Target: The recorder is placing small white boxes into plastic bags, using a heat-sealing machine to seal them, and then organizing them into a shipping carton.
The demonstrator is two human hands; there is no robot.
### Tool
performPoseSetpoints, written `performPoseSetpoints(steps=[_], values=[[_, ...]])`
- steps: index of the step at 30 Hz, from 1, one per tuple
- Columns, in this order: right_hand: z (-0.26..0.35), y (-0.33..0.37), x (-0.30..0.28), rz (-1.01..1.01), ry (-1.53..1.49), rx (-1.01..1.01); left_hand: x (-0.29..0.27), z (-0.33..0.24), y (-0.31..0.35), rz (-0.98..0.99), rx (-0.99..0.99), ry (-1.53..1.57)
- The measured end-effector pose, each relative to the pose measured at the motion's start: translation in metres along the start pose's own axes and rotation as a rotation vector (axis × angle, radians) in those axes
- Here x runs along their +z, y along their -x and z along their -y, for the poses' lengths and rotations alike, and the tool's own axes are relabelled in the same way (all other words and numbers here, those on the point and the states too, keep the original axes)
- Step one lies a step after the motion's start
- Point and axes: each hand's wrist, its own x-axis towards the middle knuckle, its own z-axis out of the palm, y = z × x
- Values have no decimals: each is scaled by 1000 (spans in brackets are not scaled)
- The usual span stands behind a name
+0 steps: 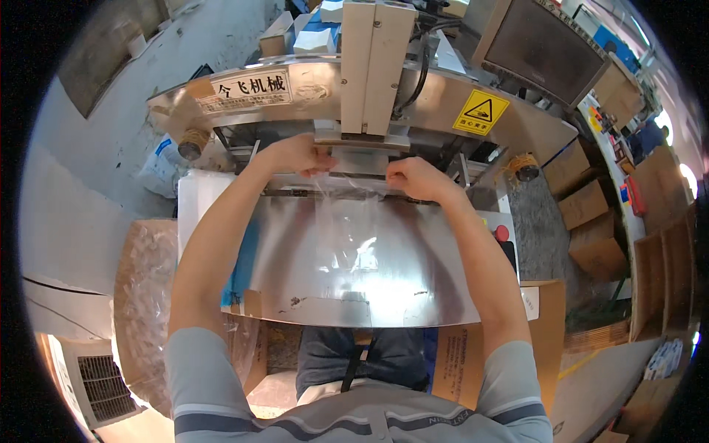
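Note:
A clear plastic bag (347,221) lies flat on the shiny steel plate (288,273) of a sealing machine. My left hand (299,153) pinches the bag's top left corner. My right hand (413,177) pinches its top right corner. Both hands hold the bag's open end at the slot under the machine's cream-coloured head (375,59). What is inside the bag cannot be made out through the glare.
A curved steel housing (310,85) with a yellow warning sticker (481,112) spans the machine. A monitor (546,46) stands at the back right. A red button (501,233) sits right of the plate. Cardboard boxes (591,221) are stacked right; a bag-lined box (144,295) sits left.

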Motion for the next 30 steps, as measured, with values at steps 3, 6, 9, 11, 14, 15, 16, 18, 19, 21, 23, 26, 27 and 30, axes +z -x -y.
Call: performPoseSetpoints(steps=[3,6,9,11,14,15,16,18,19,21,23,26,27,30], values=[[-3,-8,-10,-34,-35,-39,-11,3,-21,92,63,-47],[-13,-5,-12,40,23,97,4,-24,-25,-19,44,-75],[-8,-3,-6,144,-67,78,3,-46,-6,61,-25,-109],[-12,-4,-12,113,-7,70,4,-50,-2,68,-88,-149],[-15,-5,-11,87,68,28,7,-55,0,103,-154,-192],[-17,-7,-9,94,82,-16,7,-54,0,124,-165,-195],[-16,-9,-8,89,83,-20,6,-46,-2,119,-165,-200],[-15,-8,-4,141,-17,-27,10,-40,-4,197,-234,-126],[-16,-6,-4,138,-18,-23,13,-43,-1,206,-220,-128],[-15,-4,-4,128,-24,-31,10,-39,-2,221,-228,-80],[-9,-5,-3,96,1,-24,6,-28,-2,232,-241,-29],[-25,-8,-11,42,102,-4,6,-20,-13,179,-142,-87],[-30,-9,-15,25,172,0,9,-18,-16,73,-66,-13],[-39,-6,-15,-373,283,9,13,-15,-34,-37,72,131]])
